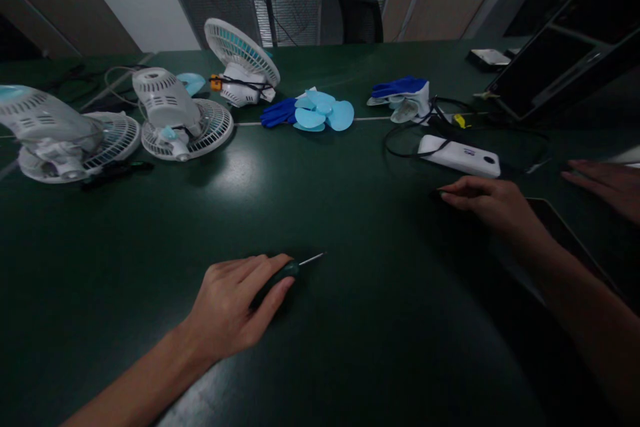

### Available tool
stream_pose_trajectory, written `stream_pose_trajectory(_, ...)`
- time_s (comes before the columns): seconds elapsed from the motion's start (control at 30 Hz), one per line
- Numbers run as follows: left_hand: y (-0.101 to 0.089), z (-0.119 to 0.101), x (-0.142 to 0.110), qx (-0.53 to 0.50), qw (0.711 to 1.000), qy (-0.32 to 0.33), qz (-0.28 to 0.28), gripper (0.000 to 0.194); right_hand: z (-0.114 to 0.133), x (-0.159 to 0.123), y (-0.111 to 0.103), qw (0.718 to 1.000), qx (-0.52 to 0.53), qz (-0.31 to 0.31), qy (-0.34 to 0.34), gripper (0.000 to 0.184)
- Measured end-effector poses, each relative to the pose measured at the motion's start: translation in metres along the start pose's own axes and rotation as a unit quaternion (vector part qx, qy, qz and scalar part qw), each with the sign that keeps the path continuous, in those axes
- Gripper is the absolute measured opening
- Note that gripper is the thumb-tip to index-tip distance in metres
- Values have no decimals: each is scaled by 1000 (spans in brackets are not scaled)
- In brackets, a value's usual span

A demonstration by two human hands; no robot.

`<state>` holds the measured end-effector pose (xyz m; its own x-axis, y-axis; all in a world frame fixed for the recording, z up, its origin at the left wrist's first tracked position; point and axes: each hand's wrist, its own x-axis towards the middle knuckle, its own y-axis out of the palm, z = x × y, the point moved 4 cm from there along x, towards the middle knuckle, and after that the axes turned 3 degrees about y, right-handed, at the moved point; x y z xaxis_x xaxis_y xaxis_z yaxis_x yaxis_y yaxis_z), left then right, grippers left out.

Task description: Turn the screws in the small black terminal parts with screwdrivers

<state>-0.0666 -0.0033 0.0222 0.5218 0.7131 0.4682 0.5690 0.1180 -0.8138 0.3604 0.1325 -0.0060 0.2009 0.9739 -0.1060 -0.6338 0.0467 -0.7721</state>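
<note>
In my left hand [240, 303], at the lower middle of the table, a screwdriver [290, 271] with a dark green handle lies under my curled fingers, its thin metal shaft pointing right. My right hand [487, 203] is farther right, thumb and fingers pinched on a small dark object [437, 193] too dim to name. Just beyond that hand lies a white power bank-like device [459, 155] with a black cable across it. A dark flat panel [570, 233] is partly hidden behind my right forearm.
Partly dismantled white fans [173, 113] stand at the left and back. A light blue fan blade [324, 111] rests by a blue glove [279, 112]; more gloves [403, 97] lie right of it. Another person's hand [607, 183] is at the right edge, below a dark monitor-like frame [565, 40].
</note>
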Motion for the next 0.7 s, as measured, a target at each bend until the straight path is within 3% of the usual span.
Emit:
stream_pose_trajectory(0.1, 0, -1, 1, 3, 1000, 5, 0, 23, 10, -9, 4, 994, -54, -69, -70, 34)
stream_pose_trajectory(0.2, 1, -1, 1, 3, 1000, 5, 0, 24, 29, -20, 14, 987, -65, -68, -131, 31)
stream_pose_trajectory(0.33, 2, 0, 1, 3, 1000, -4, 15, 25, 68, -50, 32, 965, -29, 12, -259, 26)
stream_pose_trajectory(0.53, 4, -2, 1, 17, 999, 9, 38, 27, 112, -116, 70, 920, 40, 174, -349, 31)
stream_pose_trajectory(0.7, 8, -4, 1, 13, 997, 39, 64, 26, 121, -137, 94, 888, 21, 203, -412, 28)
